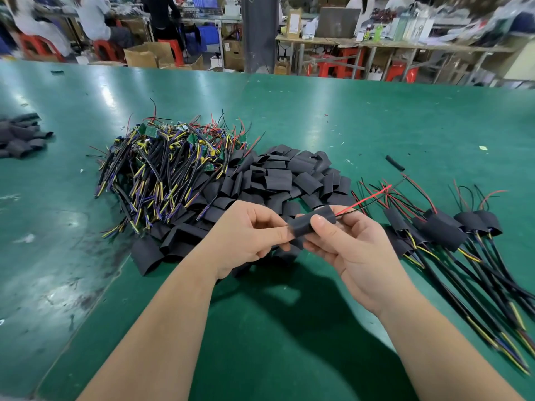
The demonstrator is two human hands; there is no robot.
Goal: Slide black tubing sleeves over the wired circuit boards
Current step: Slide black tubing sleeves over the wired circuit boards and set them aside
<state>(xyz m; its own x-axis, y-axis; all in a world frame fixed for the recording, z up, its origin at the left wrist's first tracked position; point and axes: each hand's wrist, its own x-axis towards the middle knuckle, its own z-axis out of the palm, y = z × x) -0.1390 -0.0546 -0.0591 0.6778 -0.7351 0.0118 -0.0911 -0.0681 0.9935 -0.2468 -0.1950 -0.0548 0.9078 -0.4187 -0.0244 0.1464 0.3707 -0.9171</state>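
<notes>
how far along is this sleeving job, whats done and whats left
Done: a small batch of sleeved boards lies on the right. In hand: the left hand and right hand grip one sleeve, with red and black wires sticking out of its far end. Left: a big pile of bare boards and a heap of empty sleeves, so most of the job looks undone.

left hand (pixel 246 235) and right hand (pixel 356 250) close together, fingers (pixel 320 225) curled, pinching.

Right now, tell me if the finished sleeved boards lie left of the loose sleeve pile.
No, the finished sleeved boards lie right of the loose sleeve pile.
</notes>
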